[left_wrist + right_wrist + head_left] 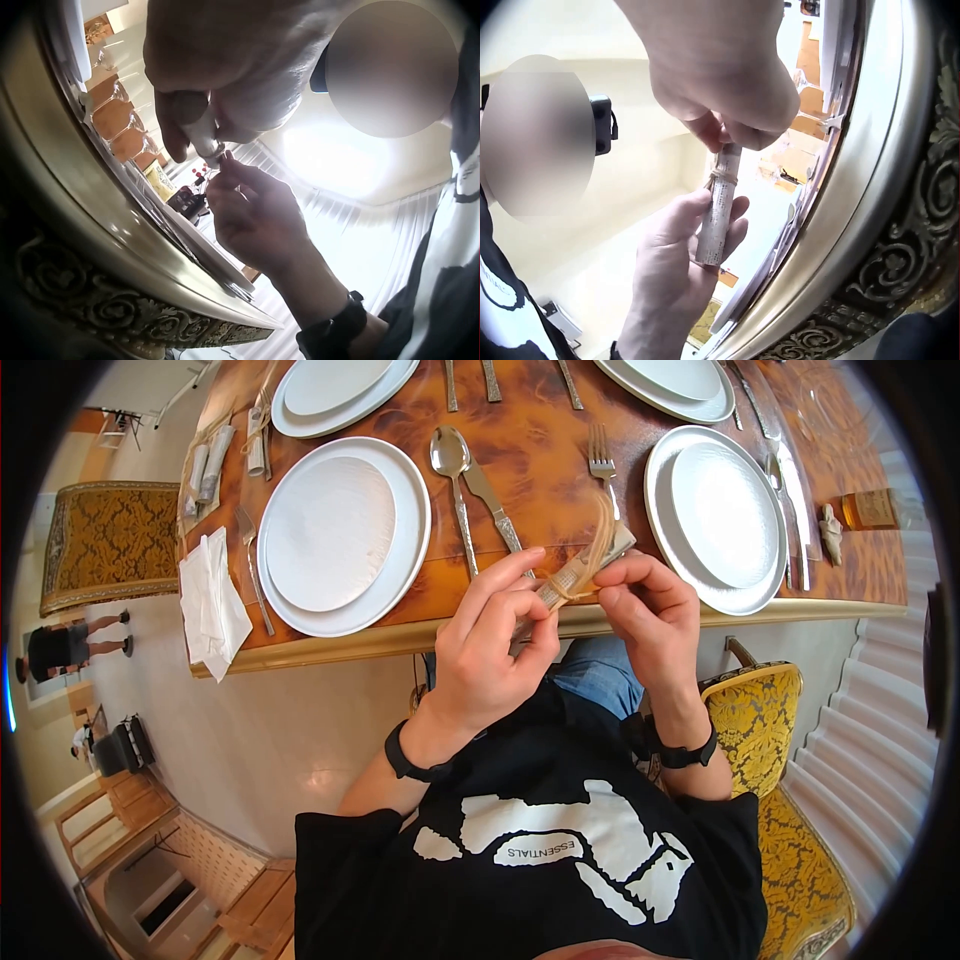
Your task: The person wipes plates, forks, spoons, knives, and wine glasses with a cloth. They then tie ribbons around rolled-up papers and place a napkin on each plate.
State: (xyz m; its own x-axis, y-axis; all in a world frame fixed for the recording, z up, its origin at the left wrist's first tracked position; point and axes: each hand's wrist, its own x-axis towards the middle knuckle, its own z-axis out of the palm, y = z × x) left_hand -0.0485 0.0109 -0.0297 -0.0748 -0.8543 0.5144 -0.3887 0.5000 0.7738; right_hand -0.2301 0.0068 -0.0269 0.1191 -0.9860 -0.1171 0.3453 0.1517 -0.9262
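1. Closest in, both hands are up together over the table's near edge, working one rolled napkin (578, 572) between them.
2. The left hand (490, 650) has its fingers curled round the roll's lower end, index finger stretched along it; the right wrist view shows the roll (718, 206) lying across those fingers.
3. The right hand (650, 610) pinches the upper end, right where a tan raffia tie (598, 545) wraps the roll and loops up loose.
4. Just beyond the hands, on the wooden table (540, 450), lie a spoon (455, 485), a knife (495, 510) and a fork (603, 468).
5. Flanking them: stacked white plates on the left (340, 535) and on the right (715, 515).
6. Far left, a folded white napkin (212, 605) hangs over the table's edge.
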